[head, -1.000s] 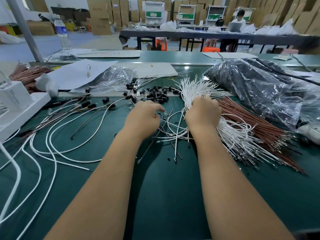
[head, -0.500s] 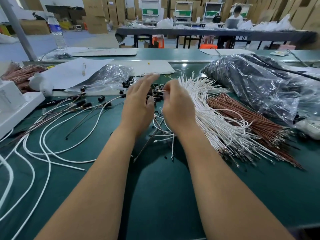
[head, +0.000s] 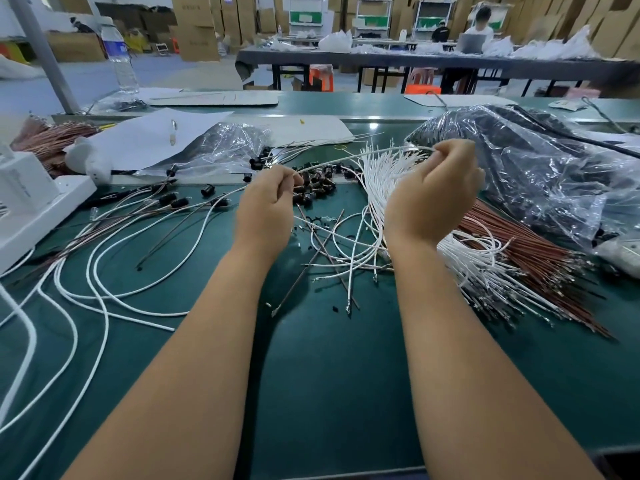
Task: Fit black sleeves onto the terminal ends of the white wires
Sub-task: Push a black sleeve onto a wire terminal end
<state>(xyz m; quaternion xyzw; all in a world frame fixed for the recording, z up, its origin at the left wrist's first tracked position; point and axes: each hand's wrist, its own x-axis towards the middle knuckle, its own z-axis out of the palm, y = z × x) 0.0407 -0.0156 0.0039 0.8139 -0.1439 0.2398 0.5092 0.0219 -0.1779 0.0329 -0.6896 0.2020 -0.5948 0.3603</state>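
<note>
Since the view half a second ago, I see both hands lifted off the heap and drawn apart, a single white wire now strung between them. Landmark: the loose pile of black sleeves on the green bench. The left hand sits just left of the pile, fingers curled with the tips pinching the wire's near end; whether a sleeve is also held there I cannot tell. The right hand is raised to the right of the pile, its fingers closed on the wire's far end. I judge the wire is held taut this way to separate it from its neighbours and to present one terminal end close to the sleeves for fitting. Right of the pile, partly behind the right hand, fans the bundle of white wires; beyond that lie the brown wires and a crinkled clear plastic bag. Left of the pile, wires already carrying sleeves trail across the bench toward a white box. Behind the pile lie a smaller plastic bag and white paper sheets, with a water bottle farther back. The room beyond is a warehouse with stacked cardboard boxes and a long dark table where a person sits.
</note>
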